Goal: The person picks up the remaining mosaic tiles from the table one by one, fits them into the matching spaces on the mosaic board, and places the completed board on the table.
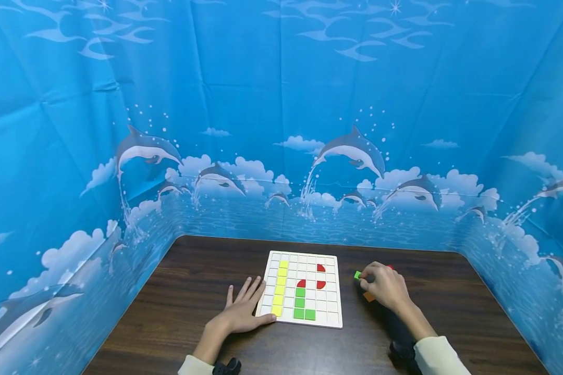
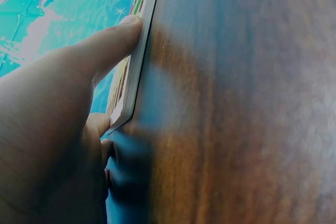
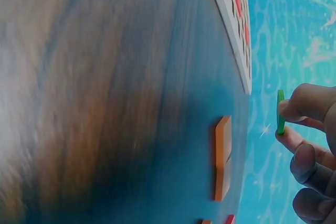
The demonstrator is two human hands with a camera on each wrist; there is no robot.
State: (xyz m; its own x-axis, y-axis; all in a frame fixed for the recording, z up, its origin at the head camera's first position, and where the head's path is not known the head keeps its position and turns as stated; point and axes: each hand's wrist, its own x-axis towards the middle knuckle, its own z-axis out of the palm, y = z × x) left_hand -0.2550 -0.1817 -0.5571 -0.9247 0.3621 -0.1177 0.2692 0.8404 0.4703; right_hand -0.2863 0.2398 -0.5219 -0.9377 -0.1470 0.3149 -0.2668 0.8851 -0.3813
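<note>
A white gridded board lies on the table, with a column of yellow squares, several green squares and red quarter-circle pieces set in it. My left hand rests with spread, straight fingers at the board's left side, its thumb on the lower left corner; the left wrist view shows the thumb on the board's edge. To the right of the board, my right hand pinches a thin green square tile between thumb and finger, held above the table in the right wrist view.
Orange tiles lie on the table below my right hand, and a bit of a red piece shows just behind it. The dark wooden table is backed by a blue dolphin-print curtain on three sides.
</note>
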